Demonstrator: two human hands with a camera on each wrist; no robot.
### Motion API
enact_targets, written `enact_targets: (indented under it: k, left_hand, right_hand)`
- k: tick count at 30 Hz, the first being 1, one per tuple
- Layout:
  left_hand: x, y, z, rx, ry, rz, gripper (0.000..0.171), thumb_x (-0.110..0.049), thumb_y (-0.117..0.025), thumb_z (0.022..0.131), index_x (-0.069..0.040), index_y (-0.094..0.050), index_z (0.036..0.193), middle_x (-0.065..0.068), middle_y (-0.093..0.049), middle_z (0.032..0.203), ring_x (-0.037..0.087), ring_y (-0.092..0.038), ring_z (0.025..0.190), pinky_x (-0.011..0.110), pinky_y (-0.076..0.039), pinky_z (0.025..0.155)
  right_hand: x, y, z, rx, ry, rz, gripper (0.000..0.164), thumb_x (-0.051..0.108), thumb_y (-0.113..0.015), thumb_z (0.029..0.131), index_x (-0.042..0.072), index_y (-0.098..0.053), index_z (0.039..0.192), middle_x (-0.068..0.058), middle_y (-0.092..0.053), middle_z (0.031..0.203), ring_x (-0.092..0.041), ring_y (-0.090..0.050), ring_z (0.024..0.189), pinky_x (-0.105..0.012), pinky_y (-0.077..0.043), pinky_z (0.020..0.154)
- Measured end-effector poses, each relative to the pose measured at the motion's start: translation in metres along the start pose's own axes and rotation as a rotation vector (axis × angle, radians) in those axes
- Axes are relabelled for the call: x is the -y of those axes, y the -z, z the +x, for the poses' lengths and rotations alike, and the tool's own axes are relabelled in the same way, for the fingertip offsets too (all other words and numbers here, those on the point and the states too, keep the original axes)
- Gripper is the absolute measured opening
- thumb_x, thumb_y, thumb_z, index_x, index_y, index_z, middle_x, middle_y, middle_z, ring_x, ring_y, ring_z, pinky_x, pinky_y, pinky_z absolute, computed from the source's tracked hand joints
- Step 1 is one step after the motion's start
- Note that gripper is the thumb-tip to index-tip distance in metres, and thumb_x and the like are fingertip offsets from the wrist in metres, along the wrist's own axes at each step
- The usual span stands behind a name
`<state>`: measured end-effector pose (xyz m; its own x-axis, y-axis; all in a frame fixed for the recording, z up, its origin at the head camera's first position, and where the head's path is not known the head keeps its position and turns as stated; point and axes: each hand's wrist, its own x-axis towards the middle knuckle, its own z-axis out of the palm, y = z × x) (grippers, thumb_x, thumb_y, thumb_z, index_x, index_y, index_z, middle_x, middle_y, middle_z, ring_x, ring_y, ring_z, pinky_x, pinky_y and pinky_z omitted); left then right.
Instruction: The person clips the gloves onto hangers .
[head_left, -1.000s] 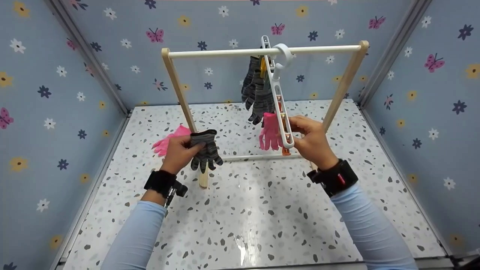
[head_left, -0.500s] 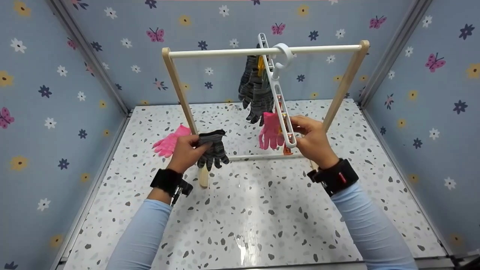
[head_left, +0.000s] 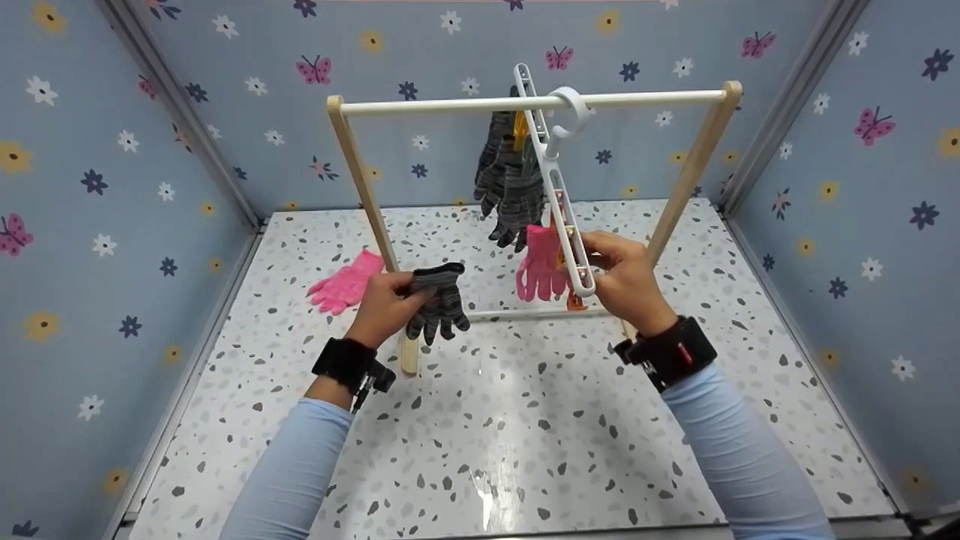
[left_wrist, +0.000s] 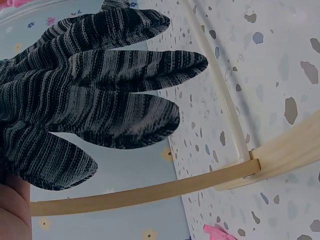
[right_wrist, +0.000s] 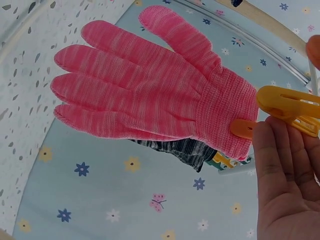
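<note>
My left hand [head_left: 391, 306] pinches a dark grey striped knit glove [head_left: 441, 306] near its cuff; the glove's fingers hang down. In the left wrist view the glove [left_wrist: 95, 75] covers most of that hand. My right hand [head_left: 626, 281] is at the near end of a white clip hanger [head_left: 556, 180], its fingers around a yellow clothespin [right_wrist: 287, 104]. In the right wrist view its fingertips lie against the clothespin's underside, with the thumb above. A pink glove [right_wrist: 150, 90] hangs beside it, its cuff caught by an orange clothespin [right_wrist: 243, 129].
The hanger hooks over the white rail of a wooden rack [head_left: 450, 106]. Dark striped gloves [head_left: 511, 180] hang at its far end. Another pink glove [head_left: 346, 282] lies on the speckled table [head_left: 480, 420], by the rack's left leg. Flowered walls [head_left: 105, 195] enclose the table.
My left hand has carried the striped glove rightward, toward the hanger. The hanger has turned slightly, its far end shifting left. My right hand has stayed at its near end.
</note>
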<state>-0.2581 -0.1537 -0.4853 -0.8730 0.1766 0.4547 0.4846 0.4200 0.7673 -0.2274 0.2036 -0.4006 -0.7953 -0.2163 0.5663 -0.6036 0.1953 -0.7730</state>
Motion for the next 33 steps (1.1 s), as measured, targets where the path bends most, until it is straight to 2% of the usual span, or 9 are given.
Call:
enact_targets:
  k: [4, 10, 16, 19, 23, 33]
  left_hand:
    - [-0.001, -0.004, 0.0, 0.01, -0.017, 0.014, 0.021, 0.0, -0.084, 0.089, 0.006, -0.071, 0.074, 0.009, -0.067, 0.069, 0.008, -0.05, 0.063, 0.02, -0.04, 0.061]
    - [-0.008, -0.009, 0.002, 0.047, -0.03, -0.008, 0.011, -0.003, -0.084, 0.09, 0.004, -0.077, 0.083, 0.009, -0.073, 0.074, 0.007, -0.055, 0.07, 0.019, -0.046, 0.068]
    - [-0.015, -0.015, 0.002, 0.058, -0.051, -0.001, 0.032, -0.003, -0.083, 0.091, 0.0, -0.061, 0.068, -0.002, -0.055, 0.066, 0.01, -0.051, 0.067, 0.022, -0.043, 0.066]
    - [-0.018, -0.017, 0.003, 0.071, -0.062, -0.012, 0.025, -0.002, -0.083, 0.091, 0.002, -0.068, 0.072, 0.004, -0.065, 0.067, 0.01, -0.056, 0.069, 0.022, -0.046, 0.068]
    - [-0.022, -0.021, 0.005, 0.095, -0.065, -0.029, 0.008, -0.003, -0.082, 0.091, 0.003, -0.08, 0.086, 0.015, -0.078, 0.079, 0.01, -0.062, 0.073, 0.021, -0.049, 0.069]
    - [-0.028, -0.03, 0.01, 0.108, -0.066, -0.045, 0.008, -0.002, -0.083, 0.09, 0.003, -0.08, 0.085, 0.016, -0.078, 0.08, 0.011, -0.06, 0.071, 0.021, -0.048, 0.068]
  right_hand:
    - [-0.002, -0.001, 0.0, -0.004, 0.009, 0.014, 0.031, -0.021, -0.08, 0.083, -0.017, -0.075, 0.113, -0.034, -0.074, 0.1, -0.003, -0.073, 0.092, -0.02, -0.063, 0.085]
    - [-0.002, -0.002, 0.001, -0.009, -0.012, 0.048, 0.032, -0.022, -0.079, 0.082, -0.019, -0.074, 0.114, -0.034, -0.074, 0.099, -0.007, -0.074, 0.091, -0.021, -0.064, 0.082]
    - [-0.002, -0.004, 0.001, -0.007, -0.032, 0.027, 0.026, -0.018, -0.081, 0.084, -0.018, -0.076, 0.11, -0.032, -0.074, 0.099, -0.003, -0.07, 0.09, -0.02, -0.063, 0.083]
    - [-0.001, -0.005, 0.001, -0.009, -0.038, 0.028, 0.028, -0.018, -0.08, 0.084, -0.018, -0.075, 0.112, -0.034, -0.074, 0.101, -0.002, -0.07, 0.091, -0.019, -0.063, 0.084]
    - [0.0, -0.006, 0.001, -0.008, -0.039, 0.033, 0.03, -0.019, -0.08, 0.084, -0.019, -0.074, 0.113, -0.036, -0.074, 0.104, -0.002, -0.071, 0.093, -0.02, -0.063, 0.086]
    - [0.001, -0.007, 0.003, -0.025, -0.03, 0.041, 0.025, -0.019, -0.079, 0.085, -0.018, -0.076, 0.11, -0.029, -0.075, 0.097, -0.004, -0.071, 0.089, -0.021, -0.064, 0.085]
